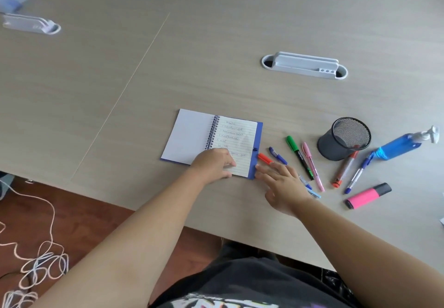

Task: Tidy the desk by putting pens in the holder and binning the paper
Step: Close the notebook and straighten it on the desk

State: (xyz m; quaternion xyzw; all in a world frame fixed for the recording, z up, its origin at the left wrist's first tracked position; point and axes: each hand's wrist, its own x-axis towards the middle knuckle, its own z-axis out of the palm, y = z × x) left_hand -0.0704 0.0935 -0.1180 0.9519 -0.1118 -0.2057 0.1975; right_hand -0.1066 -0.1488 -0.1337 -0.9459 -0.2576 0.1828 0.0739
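An open spiral notebook (192, 134) with a blue cover lies on the desk; its lined right page (237, 139) carries handwriting. My left hand (212, 165) rests on that page's lower corner, fingers curled on the paper. My right hand (283, 185) hovers flat beside the notebook's right edge, fingers spread, over a red pen (264, 158) and a blue pen (277, 155). A black mesh pen holder (343, 139) stands to the right. Around it lie a green marker (296, 151), a pink pen (312, 163), an orange marker (346, 168), a blue-white pen (359, 173) and a pink highlighter (367, 195).
A blue pump bottle (401, 145) lies on its side right of the holder. A grey cable tray (305, 65) is set into the desk further back, another one (31, 23) at far left. White cable (36, 264) is coiled on the floor at left.
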